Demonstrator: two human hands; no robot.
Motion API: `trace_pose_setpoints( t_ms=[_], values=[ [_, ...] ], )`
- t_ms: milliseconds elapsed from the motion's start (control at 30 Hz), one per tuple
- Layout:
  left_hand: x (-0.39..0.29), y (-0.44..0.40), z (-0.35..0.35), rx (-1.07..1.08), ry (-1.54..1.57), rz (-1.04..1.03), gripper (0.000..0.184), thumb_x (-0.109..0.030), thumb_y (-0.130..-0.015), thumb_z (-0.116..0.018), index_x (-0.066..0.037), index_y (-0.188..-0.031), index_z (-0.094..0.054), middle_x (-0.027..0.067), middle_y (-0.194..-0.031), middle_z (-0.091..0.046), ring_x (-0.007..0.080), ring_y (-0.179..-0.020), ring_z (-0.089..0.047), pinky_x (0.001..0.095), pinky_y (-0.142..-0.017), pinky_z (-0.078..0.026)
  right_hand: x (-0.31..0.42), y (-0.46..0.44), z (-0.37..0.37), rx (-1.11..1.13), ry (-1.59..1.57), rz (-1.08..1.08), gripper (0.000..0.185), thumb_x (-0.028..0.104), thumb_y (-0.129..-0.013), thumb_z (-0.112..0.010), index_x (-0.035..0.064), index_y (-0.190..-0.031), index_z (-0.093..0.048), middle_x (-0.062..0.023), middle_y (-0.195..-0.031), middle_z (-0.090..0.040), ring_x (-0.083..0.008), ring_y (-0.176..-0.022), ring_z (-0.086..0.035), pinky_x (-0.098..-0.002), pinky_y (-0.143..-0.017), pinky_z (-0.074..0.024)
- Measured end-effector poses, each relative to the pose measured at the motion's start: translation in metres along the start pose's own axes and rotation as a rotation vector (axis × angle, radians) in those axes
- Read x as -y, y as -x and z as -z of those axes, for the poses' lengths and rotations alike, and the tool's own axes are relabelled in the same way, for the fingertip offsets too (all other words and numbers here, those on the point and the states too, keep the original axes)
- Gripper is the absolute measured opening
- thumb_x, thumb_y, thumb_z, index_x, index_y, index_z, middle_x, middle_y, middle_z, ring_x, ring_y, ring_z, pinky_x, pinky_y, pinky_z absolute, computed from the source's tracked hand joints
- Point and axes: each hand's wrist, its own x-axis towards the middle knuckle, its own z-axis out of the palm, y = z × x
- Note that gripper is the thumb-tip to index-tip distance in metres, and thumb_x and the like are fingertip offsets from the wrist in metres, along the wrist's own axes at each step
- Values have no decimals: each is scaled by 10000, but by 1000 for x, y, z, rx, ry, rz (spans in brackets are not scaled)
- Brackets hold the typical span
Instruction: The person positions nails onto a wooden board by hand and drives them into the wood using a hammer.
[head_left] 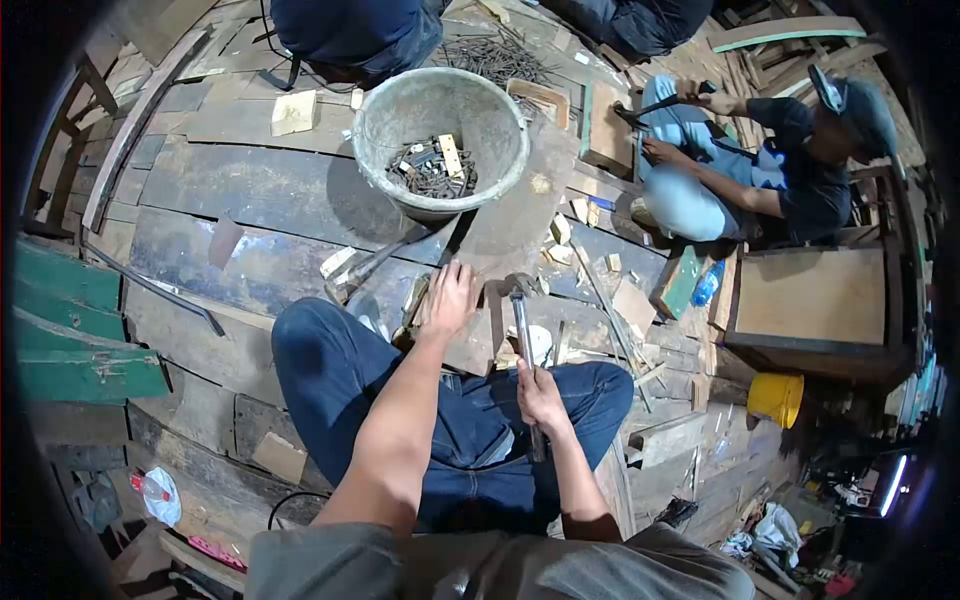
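My right hand (541, 398) is wrapped round the handle of a hammer (525, 335), which points away from me with its head at the far end. The hammer head is over a brown piece of wood (478, 345) in front of my crossed legs. My left hand (448, 300) rests at the left side of that wood, its fingers stretched forward and a little apart. Just beyond my hands stands a grey bucket (375, 175), with metal pieces (425, 172) and a pale block in its bottom.
At right a person (800, 170) sits holding a hammer at a wooden box (603, 130). Wood offcuts (560, 230) litter the plank floor. A pile of nails or thin metal pieces (495, 60) lies beyond the bucket. A yellow bucket (775, 398) and green boards (90, 370) stand at the sides.
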Motion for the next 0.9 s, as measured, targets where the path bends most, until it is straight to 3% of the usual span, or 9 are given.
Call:
trace_pose_setpoints(
  t_ms=[133, 200, 300, 333, 433, 567, 667, 833, 900],
  values=[
    [-2, -2, -5, 27, -81, 33, 150, -153, -907, -546, -37, -1002, -560, 176, -988, -559, 362, -960, -560, 478, -875, -430, -10, -8, 3, -88, 68, 27, 409, 429, -1021, -483, 122, -757, -428, 40, -508, -372, -59, -369, -337, -262, -324, -262],
    [-3, -4, -5, 44, -100, 39, 144, -151, -907, -547, -41, -1000, -559, 174, -991, -558, 374, -946, -558, 481, -869, -430, -21, -17, 6, -194, 365, 153, 510, 455, -1010, -482, -23, -851, -561, -197, -654, -594, -324, -630, -632, -443, -615, -489],
    [-6, -8, 2, 115, -61, 67, 157, -161, -906, -549, -40, -1007, -556, 179, -995, -559, 384, -930, -557, 486, -862, -429, -8, -13, 5, -243, 449, 103, 517, 455, -1003, -486, -40, -900, -592, -303, -799, -616, -477, -844, -626, -495, -744, -477],
    [-6, -5, 3, 115, -71, 70, 160, -162, -905, -551, -40, -1008, -555, 179, -996, -558, 387, -928, -556, 488, -859, -429, -1, -12, 5, -248, 443, 120, 520, 450, -1004, -482, -43, -900, -611, -322, -822, -620, -511, -878, -595, -503, -717, -472],
    [-8, -8, 2, 121, -96, 82, 159, -161, -896, -561, -38, -996, -551, 180, -995, -553, 391, -924, -551, 495, -843, -427, 30, -9, 10, -221, 439, 125, 527, 435, -1009, -480, -61, -879, -602, -307, -745, -598, -481, -766, -614, -481, -656, -465],
    [-9, -10, 3, 122, -89, 73, 172, -149, -880, -571, -33, -1002, -538, 186, -986, -546, 383, -954, -551, 486, -847, -427, 47, -8, 14, -251, 346, 249, 461, 391, -1022, -473, -46, -914, -574, -228, -657, -542, -331, -584, -544, -408, -611, -461],
    [-8, -10, 6, 139, -100, 60, 178, -154, -884, -573, -26, -1004, -541, 187, -1003, -551, 378, -971, -551, 480, -850, -429, 59, -13, 13, -242, 387, 233, 465, 393, -1022, -472, -48, -915, -573, -230, -659, -546, -323, -577, -514, -400, -606, -459],
    [-7, -9, 3, 161, -122, 85, 210, -166, -896, -572, -22, -1047, -549, 209, -1041, -569, 385, -979, -562, 490, -862, -439, 45, -31, 3, -185, 432, 237, 500, 430, -1015, -477, -48, -979, -620, -268, -714, -593, -400, -680, -639, -429, -643, -475],
    [-8, -9, 5, 143, -113, 80, 211, -171, -904, -568, -24, -1055, -552, 215, -1060, -572, 389, -989, -562, 498, -872, -438, 39, -30, 0, -246, 438, 335, 463, 389, -1024, -484, -23, -831, -565, -117, -585, -504, -215, -557, -538, -371, -530, -415]
  ],
)
